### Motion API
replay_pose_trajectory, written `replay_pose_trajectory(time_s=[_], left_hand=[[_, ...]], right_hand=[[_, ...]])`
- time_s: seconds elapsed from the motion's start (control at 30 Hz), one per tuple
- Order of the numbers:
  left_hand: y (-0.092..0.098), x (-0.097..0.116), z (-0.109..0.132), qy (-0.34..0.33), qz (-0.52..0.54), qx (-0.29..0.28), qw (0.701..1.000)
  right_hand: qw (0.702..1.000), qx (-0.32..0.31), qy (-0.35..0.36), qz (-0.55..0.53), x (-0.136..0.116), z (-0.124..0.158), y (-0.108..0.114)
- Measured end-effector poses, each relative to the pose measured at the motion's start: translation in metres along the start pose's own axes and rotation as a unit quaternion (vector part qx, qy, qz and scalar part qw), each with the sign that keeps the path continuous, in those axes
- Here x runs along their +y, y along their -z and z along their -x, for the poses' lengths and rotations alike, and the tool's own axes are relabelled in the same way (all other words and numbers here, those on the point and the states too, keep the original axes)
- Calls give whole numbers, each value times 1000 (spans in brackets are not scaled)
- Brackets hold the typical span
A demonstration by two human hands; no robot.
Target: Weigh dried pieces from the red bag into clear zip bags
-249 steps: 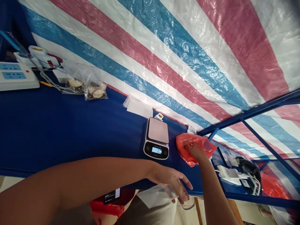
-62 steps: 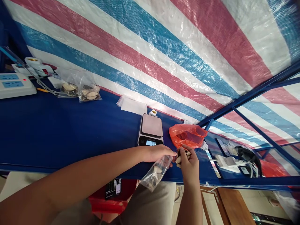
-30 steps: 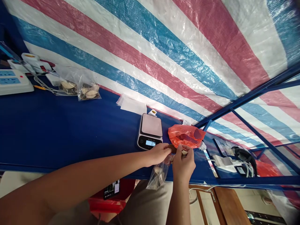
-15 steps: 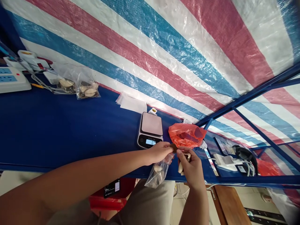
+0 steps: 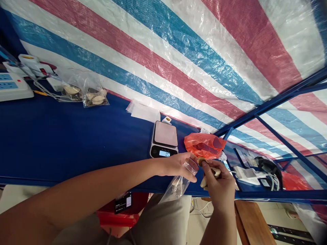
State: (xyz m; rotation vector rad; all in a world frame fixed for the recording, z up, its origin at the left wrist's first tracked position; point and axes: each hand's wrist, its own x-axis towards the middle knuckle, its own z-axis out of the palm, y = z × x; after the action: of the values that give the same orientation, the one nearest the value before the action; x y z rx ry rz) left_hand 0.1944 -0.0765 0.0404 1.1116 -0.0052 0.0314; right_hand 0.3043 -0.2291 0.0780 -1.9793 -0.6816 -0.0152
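My left hand [image 5: 176,165] grips the mouth of a clear plastic bag [image 5: 172,193], its fingers spread along the opening. A few pale pieces show inside the bag, which hangs over the table's front edge. In my right hand [image 5: 221,185] are several pale, dried-looking slices [image 5: 204,183], perhaps mushroom. Its thumb and fingertips pinch a brownish piece [image 5: 201,160] beside the bag's mouth. Just beyond my left wrist stands a kitchen scale [image 5: 166,134] with a bare plate and a lit display that seems to read 0.5.
Behind my hands lies a crumpled red plastic bag [image 5: 204,144]. Flat empty bags [image 5: 144,111] lie behind the scale. Two filled clear bags [image 5: 95,98] rest at the back left, near a power strip [image 5: 14,86]. Blue frame bars [image 5: 281,136] stand on the right.
My right hand has shifted right, carrying the brownish piece that both hands were touching. My left hand has moved right too, its fingers now spread wider at the bag's mouth.
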Motion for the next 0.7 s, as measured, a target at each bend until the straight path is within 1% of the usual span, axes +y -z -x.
replay_pose_trajectory(time_s=[0.07, 0.13, 0.2, 0.23, 0.27, 0.3, 0.33, 0.37, 0.43, 0.47, 0.5, 0.53, 0.57, 0.6, 0.63, 0.67, 0.7], left_hand=[[1, 20, 4, -43, -35, -31, 998], [5, 53, 5, -111, -113, -55, 986], [13, 89, -1, -173, -229, -63, 956], [18, 104, -7, -202, -294, -64, 932], [24, 115, -13, -214, -360, -66, 906], [28, 121, -19, -216, -418, -64, 880], [32, 121, -25, -205, -468, -64, 858], [36, 118, -29, -182, -509, -65, 839], [40, 103, -30, -136, -562, -69, 813], [43, 96, -26, -131, -575, -68, 805], [46, 91, -20, -144, -575, -64, 803], [51, 88, -12, -169, -562, -45, 809], [59, 88, -4, -198, -540, -6, 818], [70, 90, 5, -227, -513, 55, 826], [83, 92, 13, -260, -480, 145, 825], [99, 93, 20, -288, -447, 250, 809], [116, 93, 26, -303, -415, 365, 776]], right_hand=[[999, 36, 19, 6, -6, 0, 7], [997, 73, 26, 4, -10, 0, 13], [995, 103, 16, -1, -12, 0, 17], [994, 111, 10, -1, -12, 0, 17], [993, 116, 6, 0, -10, 0, 17], [993, 114, 4, 3, -8, 0, 15], [994, 107, 0, 6, -3, 1, 12], [995, 94, -7, 9, 2, 1, 8], [997, 60, -37, 10, 18, 3, -2], [997, 44, -56, 3, 28, 3, -8], [997, 31, -75, -9, 38, 3, -13], [995, 23, -91, -27, 48, 3, -18], [993, 18, -104, -50, 58, 3, -22], [990, 15, -115, -75, 67, 2, -26], [987, 15, -125, -98, 74, 1, -29], [984, 18, -133, -116, 80, 0, -32], [982, 23, -138, -128, 85, -1, -34]])
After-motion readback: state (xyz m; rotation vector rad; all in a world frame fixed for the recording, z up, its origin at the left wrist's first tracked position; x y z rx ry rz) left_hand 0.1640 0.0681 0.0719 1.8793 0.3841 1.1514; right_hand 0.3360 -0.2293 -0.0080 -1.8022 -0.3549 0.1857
